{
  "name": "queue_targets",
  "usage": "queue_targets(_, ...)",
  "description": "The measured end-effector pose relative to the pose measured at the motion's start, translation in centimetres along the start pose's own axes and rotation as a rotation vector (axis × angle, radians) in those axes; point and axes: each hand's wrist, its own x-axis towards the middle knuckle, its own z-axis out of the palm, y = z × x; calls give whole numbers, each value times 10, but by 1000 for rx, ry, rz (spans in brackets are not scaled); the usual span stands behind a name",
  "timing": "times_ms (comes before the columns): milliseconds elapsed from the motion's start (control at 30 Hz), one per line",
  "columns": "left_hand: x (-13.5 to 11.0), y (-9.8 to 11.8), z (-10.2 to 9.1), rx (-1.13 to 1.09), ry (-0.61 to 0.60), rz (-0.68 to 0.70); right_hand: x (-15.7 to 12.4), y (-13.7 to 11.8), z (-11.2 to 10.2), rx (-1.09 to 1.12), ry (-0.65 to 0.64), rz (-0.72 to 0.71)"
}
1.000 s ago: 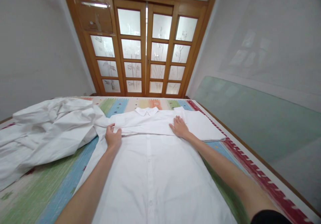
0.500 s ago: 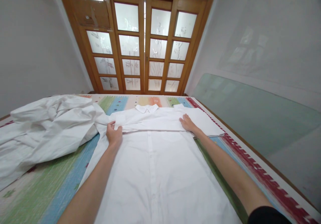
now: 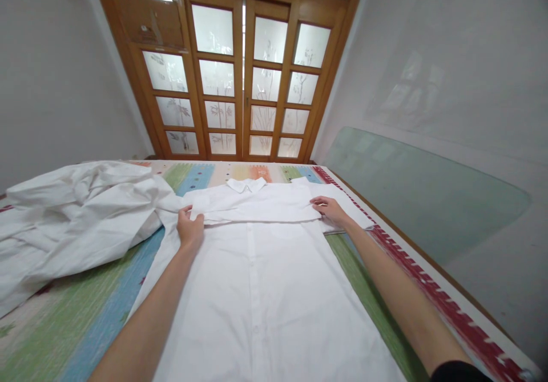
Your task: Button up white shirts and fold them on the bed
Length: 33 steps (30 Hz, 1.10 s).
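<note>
A white button-up shirt (image 3: 261, 290) lies flat on a striped, many-coloured cover (image 3: 94, 308), collar at the far end. A sleeve (image 3: 257, 208) is folded across its chest. My left hand (image 3: 190, 228) pinches the left end of that folded sleeve at the shirt's shoulder, fingers closed on the cloth. My right hand (image 3: 329, 209) is at the right end of the fold, its fingers curled onto the sleeve's edge.
A crumpled pile of white cloth (image 3: 72, 216) lies to the left on the cover. Wooden doors with frosted panes (image 3: 240, 79) stand beyond the far edge. A glass sheet (image 3: 419, 193) leans on the right wall, close to the cover's red border.
My right hand slid to the right along the folded sleeve, from the chest to the shoulder edge, and its flat fingers curled onto the cloth. My left hand kept its grip.
</note>
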Motion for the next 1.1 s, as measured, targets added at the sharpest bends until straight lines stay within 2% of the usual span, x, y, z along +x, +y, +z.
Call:
queue_targets(200, -1, 1, -1, -46, 0, 0, 6, -3, -2, -107, -30, 37)
queue_targets(367, -1, 2, -1, -113, -25, -21, 5, -8, -2, -111, -62, 39)
queue_targets(500, -1, -1, 0, -117, -25, -25, 2, -14, -1, -68, -122, 115)
queue_targets(667, 6, -3, -2, -76, -27, -8, 4, -21, 3, -37, -75, 171)
queue_targets(733, 10, 0, -7, -48, -84, 28, 9, -22, 4, -29, -60, 171)
queue_targets(800, 13, 5, -13, -24, -207, 34, 18, -22, 6, -23, -54, 170)
queue_targets(867, 13, 9, -19, -13, -332, -13, 29, -20, 9, -50, -36, 158)
queue_targets(933, 12, 12, -23, 10, -385, -62, 40, -18, 12, -114, 9, 117)
queue_targets(1000, 11, 12, -25, 26, -348, -59, 49, -15, 16, -191, 57, 61)
queue_targets(1100, 15, 8, -24, 43, -238, 99, 58, -13, 24, -287, 133, 8)
